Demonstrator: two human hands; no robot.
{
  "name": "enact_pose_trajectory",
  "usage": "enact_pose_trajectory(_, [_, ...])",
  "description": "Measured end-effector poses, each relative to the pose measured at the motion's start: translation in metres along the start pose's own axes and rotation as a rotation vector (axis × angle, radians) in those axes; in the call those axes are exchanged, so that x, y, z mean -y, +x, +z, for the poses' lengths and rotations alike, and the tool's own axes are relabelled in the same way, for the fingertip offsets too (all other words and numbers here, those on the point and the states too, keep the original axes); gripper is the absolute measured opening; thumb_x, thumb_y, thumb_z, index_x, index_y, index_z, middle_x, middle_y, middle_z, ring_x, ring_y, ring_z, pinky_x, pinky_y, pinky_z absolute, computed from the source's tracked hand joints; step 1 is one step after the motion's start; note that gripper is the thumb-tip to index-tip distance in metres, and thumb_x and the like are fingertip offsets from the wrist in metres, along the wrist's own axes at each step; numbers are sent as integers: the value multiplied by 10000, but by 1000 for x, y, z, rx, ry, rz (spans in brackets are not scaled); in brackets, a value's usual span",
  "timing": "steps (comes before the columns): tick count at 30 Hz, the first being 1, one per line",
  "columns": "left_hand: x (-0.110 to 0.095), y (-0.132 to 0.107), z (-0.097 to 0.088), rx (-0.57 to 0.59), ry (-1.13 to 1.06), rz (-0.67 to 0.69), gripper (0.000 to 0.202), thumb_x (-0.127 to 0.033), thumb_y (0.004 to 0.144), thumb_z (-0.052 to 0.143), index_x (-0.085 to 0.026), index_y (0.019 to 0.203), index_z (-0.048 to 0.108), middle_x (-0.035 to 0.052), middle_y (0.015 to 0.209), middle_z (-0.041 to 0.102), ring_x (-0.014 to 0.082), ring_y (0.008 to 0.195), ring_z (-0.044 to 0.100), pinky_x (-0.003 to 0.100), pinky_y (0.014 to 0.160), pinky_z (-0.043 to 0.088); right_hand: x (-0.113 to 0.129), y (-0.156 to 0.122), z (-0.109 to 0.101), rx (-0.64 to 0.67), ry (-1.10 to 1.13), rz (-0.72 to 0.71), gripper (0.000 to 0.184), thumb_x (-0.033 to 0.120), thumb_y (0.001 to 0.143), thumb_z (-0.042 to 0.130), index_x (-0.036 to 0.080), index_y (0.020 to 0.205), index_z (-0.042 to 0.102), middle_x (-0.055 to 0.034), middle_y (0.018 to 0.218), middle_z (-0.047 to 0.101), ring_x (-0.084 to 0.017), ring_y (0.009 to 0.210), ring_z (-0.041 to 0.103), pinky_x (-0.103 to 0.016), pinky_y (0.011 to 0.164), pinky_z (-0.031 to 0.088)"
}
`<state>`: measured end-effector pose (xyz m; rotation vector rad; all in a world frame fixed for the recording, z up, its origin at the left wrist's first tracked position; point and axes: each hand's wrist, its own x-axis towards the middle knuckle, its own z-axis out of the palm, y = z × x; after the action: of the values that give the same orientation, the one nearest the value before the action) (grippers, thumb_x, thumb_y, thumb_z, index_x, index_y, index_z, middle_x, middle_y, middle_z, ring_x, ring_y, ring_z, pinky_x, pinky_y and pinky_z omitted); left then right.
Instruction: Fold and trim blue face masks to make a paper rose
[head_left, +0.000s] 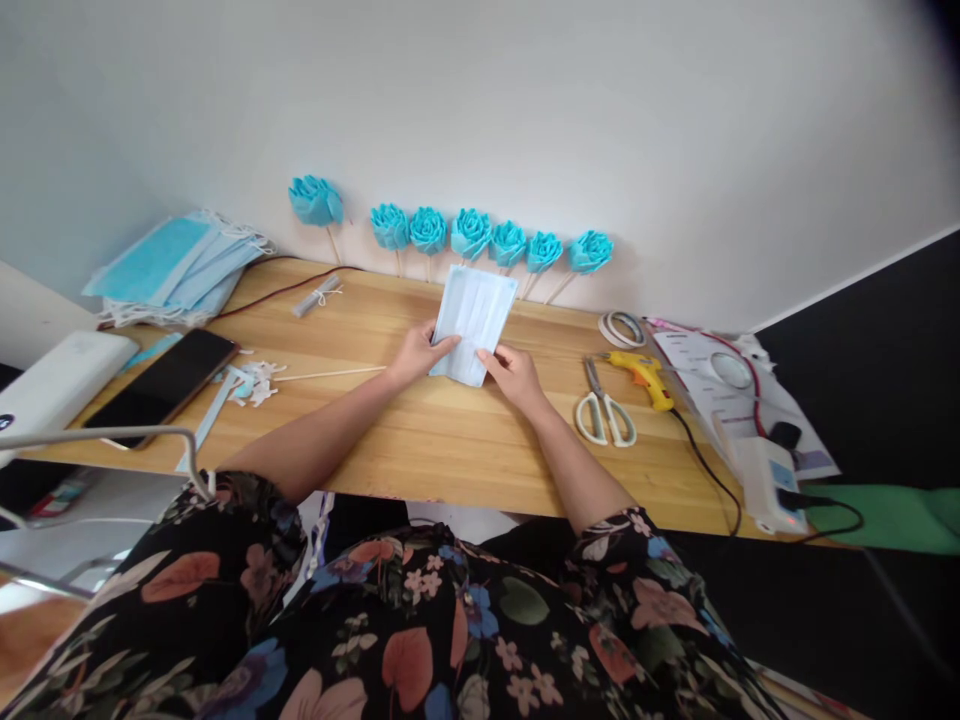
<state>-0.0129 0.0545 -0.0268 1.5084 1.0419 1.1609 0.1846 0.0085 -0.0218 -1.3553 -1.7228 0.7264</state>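
Left of the scissors (600, 412), the left hand (415, 355) and right hand (516, 376) pinch a pale blue mask sheet (478, 312), seemingly to smooth it flat, so the next move likely calls for even pressure.

Passable: counter (465, 440) strip between the forearms (330, 435), in front of the pale blue sheet (474, 320). Also passable: bare wood from right hand (517, 377) to scissors (595, 393), and from left hand (418, 357) back to the tied bundle (317, 297). Blocked right: scissors, glue gun (646, 376) just beside, its cord (705, 458) running toward the front edge. Left: thin stick (330, 375) low across, up to left wrist; scraps (259, 383), phone (169, 385) beyond. Back: blue flowers (471, 234) in a row, wall (480, 100) behind.
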Motion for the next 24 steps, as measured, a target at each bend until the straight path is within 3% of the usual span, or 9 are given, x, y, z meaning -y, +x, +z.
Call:
enact_pose_trajectory(8, [2, 0, 0, 44, -15, 52, 310, -417, 736, 725, -127, 833, 673, 28, 770, 654, 142, 711, 554, 256, 639, 447, 4, 0, 0, 5, 120, 30, 388, 556, 819, 616, 181, 726, 586, 12, 669, 542, -121, 628, 473, -252, 584, 371])
enact_pose_trajectory(13, [6, -1, 2, 96, -63, 74, 406, -527, 732, 740, -137, 802, 652, 14, 716, 616, 129, 664, 523, 251, 601, 420, 3, -1, 1, -56, -5, -1, 446, 552, 825, 592, 191, 580, 497, 21, 566, 453, -107, 557, 405, -261, 534, 313])
enact_pose_trajectory(20, [-4, -1, -3, 90, -165, 175, 448, -541, 777, 732, -153, 981, 637, 55, 949, 682, 147, 845, 601, 273, 780, 470, 8, 0, -7, -243, -105, -104, 412, 498, 868, 553, 195, 593, 505, 5, 603, 516, -122, 593, 458, -272, 585, 361])
enact_pose_trajectory(24, [-4, 0, -3, 95, -105, 210, 463, -524, 767, 746, -157, 1025, 632, 67, 999, 679, 166, 921, 603, 294, 860, 460, 5, 1, -7, -229, -98, -81, 398, 514, 853, 564, 193, 618, 544, -5, 625, 558, -129, 604, 491, -273, 588, 378])
